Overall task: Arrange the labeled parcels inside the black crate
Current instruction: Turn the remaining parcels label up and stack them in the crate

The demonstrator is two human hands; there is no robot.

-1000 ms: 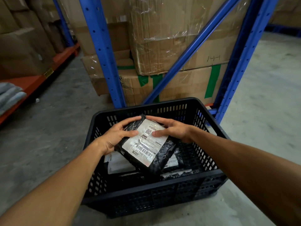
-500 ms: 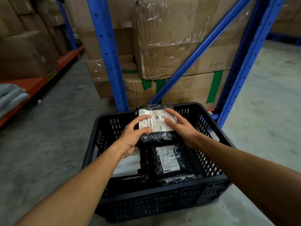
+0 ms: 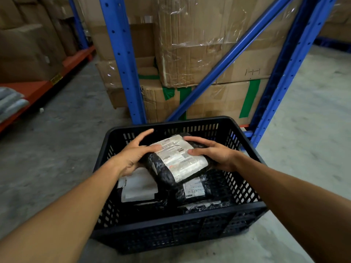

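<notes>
While the parcel (image 3: 176, 160) hangs label-up over the middle of the black crate (image 3: 178, 217), tilted, the left hand (image 3: 131, 156) grasps its 9 o'clock edge and the right hand (image 3: 212, 154) its 3 o'clock edge. Two more labeled parcels lie on the crate floor, one at 8 o'clock (image 3: 137, 186) and one at 6 o'clock (image 3: 195, 188). Lowering it level, label facing up, into the free far half at 12 o'clock would likely keep the layer flat and readable.

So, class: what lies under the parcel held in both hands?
Under the held parcel lie two labeled parcels in the crate. Anything directly beneath it is covered.
</notes>
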